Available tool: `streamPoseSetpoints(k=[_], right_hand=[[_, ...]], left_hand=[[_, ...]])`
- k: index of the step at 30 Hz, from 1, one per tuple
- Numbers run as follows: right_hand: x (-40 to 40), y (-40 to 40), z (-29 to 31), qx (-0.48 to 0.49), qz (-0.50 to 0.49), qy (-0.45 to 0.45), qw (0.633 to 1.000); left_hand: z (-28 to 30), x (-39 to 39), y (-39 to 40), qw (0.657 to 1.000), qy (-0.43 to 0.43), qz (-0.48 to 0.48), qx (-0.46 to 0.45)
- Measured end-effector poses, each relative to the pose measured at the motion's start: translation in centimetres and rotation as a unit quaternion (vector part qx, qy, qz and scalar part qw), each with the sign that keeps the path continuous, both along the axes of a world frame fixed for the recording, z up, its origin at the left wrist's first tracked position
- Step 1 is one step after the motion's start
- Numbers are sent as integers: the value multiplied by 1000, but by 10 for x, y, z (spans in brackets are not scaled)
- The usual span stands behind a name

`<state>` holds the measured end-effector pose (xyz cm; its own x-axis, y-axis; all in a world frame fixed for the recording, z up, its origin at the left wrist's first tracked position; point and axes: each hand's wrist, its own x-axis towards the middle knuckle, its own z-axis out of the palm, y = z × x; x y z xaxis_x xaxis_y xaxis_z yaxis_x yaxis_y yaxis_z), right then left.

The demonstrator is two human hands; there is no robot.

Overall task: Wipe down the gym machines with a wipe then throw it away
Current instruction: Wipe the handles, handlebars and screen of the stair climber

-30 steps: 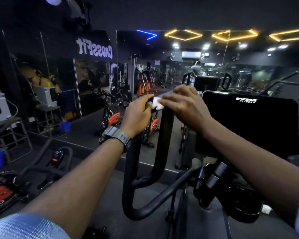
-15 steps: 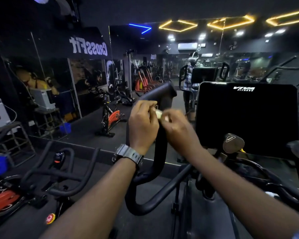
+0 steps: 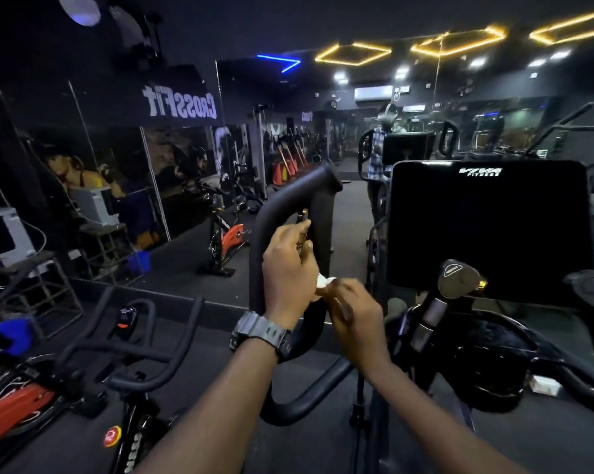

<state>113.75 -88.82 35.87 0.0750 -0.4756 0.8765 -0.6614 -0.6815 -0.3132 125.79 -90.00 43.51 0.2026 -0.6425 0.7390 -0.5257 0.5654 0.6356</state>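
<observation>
A black looped handlebar [image 3: 323, 200] of a gym machine rises in front of me. My left hand [image 3: 288, 268], with a grey watch on its wrist, is closed around the handlebar's right-hand upright, about halfway down. My right hand [image 3: 353, 313] sits just below and to the right of it, pressing a small white wipe [image 3: 324, 280] against the same bar. Only a corner of the wipe shows between the two hands. The machine's black console screen [image 3: 487, 227] stands to the right.
A spin bike with black handlebars [image 3: 128, 350] and a red frame stands close on the left. A mirror wall runs ahead, reflecting another red bike [image 3: 227, 237] and me. A small white box [image 3: 545, 384] lies on the floor at right.
Both hands have slid down the handlebar's upright with the wipe, from its top end to about the middle. The top of the bar now stands bare above them.
</observation>
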Motion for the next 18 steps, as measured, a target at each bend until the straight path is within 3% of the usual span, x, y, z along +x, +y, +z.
streamPoseSetpoints(k=[5, 8, 11, 13, 15, 18], right_hand=[[6, -34, 88, 3, -15, -170, 985], [-1, -38, 93, -28, 17, -121, 992], [-4, -17, 14, -18, 24, -14, 999], [-4, -2, -20, 6, 62, 10, 998], [-3, -14, 3, 2, 79, 2, 997], [-5, -44, 86, -35, 84, -70, 993]], left_hand=[[2, -11, 3, 995, 79, 38, 39], [6, -14, 6, 992, 114, 28, 51], [1, -11, 14, 995, 87, 11, 44], [-6, -11, 21, 998, 61, 3, 23], [-10, -10, 20, 999, 42, 9, 9], [-5, -8, 3, 996, 82, 17, 40]])
